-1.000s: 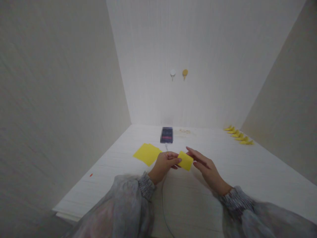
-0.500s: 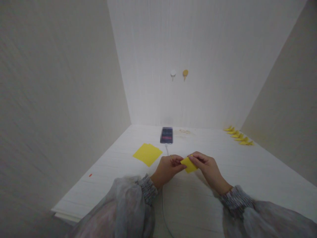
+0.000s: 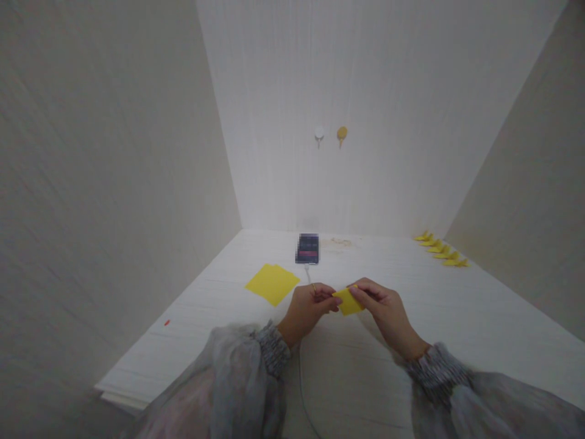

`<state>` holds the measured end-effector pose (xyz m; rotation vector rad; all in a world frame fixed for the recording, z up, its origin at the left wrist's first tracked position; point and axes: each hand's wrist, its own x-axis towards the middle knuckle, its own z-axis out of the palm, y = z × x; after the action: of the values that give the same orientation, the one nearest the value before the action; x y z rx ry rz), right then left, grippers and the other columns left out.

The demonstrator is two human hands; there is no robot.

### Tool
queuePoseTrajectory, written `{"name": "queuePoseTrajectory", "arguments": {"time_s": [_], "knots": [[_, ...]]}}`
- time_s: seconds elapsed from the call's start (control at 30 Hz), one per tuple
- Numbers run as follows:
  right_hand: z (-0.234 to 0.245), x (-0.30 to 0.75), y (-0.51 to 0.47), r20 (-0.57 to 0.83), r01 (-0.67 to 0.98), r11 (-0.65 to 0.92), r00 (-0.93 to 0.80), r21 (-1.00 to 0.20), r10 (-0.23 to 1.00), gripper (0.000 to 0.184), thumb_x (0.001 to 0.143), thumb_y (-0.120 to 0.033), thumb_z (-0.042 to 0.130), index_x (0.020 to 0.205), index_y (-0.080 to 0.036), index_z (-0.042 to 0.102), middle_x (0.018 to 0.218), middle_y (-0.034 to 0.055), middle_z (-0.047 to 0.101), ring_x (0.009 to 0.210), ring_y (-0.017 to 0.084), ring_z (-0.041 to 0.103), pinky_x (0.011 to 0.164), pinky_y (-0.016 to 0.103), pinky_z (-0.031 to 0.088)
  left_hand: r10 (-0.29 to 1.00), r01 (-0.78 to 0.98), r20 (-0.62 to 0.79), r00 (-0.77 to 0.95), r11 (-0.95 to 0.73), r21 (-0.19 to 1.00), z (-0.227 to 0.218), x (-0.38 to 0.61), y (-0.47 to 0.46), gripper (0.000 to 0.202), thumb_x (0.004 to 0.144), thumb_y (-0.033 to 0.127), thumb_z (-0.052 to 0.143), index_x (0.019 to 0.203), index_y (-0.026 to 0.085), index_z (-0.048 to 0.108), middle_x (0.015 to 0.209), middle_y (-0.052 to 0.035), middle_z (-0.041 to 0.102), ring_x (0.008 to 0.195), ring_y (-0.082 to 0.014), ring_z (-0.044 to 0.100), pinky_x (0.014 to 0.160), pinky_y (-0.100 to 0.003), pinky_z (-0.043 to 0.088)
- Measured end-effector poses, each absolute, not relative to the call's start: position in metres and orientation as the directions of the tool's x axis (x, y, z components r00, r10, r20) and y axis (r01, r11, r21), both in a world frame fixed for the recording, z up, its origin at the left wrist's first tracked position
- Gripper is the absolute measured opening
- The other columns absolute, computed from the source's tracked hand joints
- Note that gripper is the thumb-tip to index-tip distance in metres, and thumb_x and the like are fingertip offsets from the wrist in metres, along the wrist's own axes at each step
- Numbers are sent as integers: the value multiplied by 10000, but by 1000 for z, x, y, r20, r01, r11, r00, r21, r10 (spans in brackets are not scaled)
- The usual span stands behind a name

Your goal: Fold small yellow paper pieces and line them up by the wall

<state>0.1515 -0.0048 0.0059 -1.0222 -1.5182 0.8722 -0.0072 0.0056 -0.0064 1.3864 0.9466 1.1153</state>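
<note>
Between my two hands, just above the white table (image 3: 365, 390), is a small folded piece of yellow paper (image 3: 349, 303). My left hand (image 3: 312, 309) pinches its left corner between thumb and fingers; a ring shows on one finger. Thumb on top, my right hand (image 3: 381, 308) grips the paper's upper right edge, its other fingers behind and partly hidden. Flat yellow paper sheets (image 3: 273, 284) lie on the table to the left of my left hand, slightly fanned.
A phone (image 3: 308, 249) with a blurred screen lies by the back wall, a white cable (image 3: 301, 384) running from it toward me. Several folded yellow paper pieces (image 3: 441, 250) form a row at the back right. Two hooks (image 3: 342, 133) hang on the wall; a red speck (image 3: 167, 322) lies left.
My left thumb and fingers have shifted slightly left along the paper, and the paper looks a little more tilted. My right hand keeps nearly the same grip.
</note>
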Motion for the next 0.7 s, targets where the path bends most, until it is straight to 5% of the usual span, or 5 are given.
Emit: {"name": "queuePoseTrajectory", "arguments": {"time_s": [0.7], "knots": [[7, 152, -7, 395, 192, 401, -67, -896, 916, 170, 720, -322, 559, 657, -177, 623, 686, 21, 555, 654, 137, 496, 570, 234, 394, 963, 34, 141, 231, -153, 988, -3, -7, 3, 245, 623, 347, 617, 717, 121, 601, 571, -23, 620, 530, -108, 578, 484, -189, 405]]}}
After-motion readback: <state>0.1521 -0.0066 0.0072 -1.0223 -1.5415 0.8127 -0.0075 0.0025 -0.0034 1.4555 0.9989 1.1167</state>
